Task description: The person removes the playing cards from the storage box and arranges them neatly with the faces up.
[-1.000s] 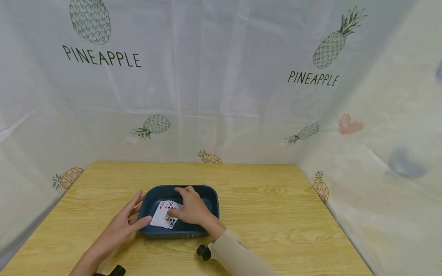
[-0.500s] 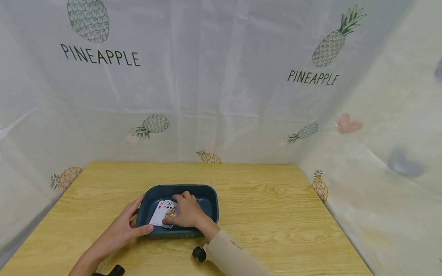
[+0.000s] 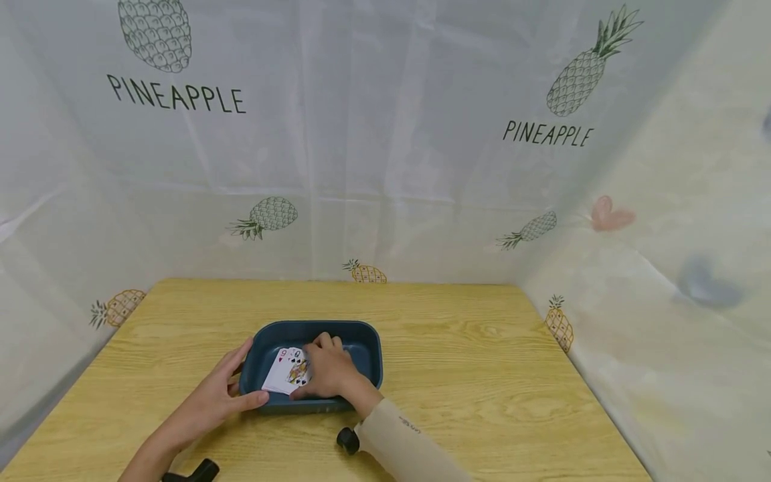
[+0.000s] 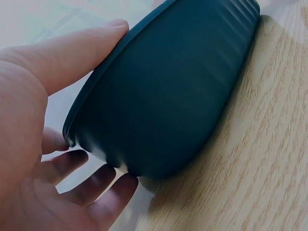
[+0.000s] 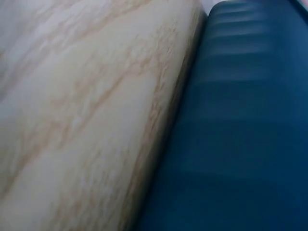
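Observation:
A dark blue-green plastic tray (image 3: 310, 404) sits on the wooden table. Several playing cards (image 3: 283, 375) lie face up inside its left part, fanned slightly, with a red-suited card and a queen showing. My left hand (image 3: 213, 395) holds the tray's left end: the thumb lies on the rim and the other fingertips meet the end wall (image 4: 159, 106). Reaching into the tray, my right hand (image 3: 331, 371) grips the cards' right side, thumb at the near edge and index finger at the far edge. Its other fingers are partly hidden. In the right wrist view only the tray's outer wall (image 5: 240, 134) and table show.
The yellow wood-grain table (image 3: 470, 375) extends around the tray. A pale sheet printed with pineapples (image 3: 385, 167) hangs behind and at the sides. Black wrist-mount parts (image 3: 347, 440) are visible under the sleeve.
My right thumb has slid from the cards' faces to their near edge, uncovering more of the queen. My left hand has come in against the tray, its thumb now on the rim.

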A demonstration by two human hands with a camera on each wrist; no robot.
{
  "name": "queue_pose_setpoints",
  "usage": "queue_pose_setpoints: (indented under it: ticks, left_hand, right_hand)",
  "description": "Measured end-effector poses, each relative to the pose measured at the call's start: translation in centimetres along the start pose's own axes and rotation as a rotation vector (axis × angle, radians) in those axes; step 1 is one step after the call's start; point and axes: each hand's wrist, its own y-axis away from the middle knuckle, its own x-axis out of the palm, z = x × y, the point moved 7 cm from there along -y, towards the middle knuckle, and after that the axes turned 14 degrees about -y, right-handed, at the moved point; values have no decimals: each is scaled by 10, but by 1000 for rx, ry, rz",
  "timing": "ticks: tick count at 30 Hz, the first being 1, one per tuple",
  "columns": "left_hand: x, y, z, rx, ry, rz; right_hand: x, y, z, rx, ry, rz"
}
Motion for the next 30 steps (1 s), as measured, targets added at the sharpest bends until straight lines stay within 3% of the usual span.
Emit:
queue_pose_setpoints:
  ticks: [30]
  left_hand:
    - [-2, 0, -4, 7, 7, -10]
  right_hand:
    - [-21, -5, -2, -82, -25, 49]
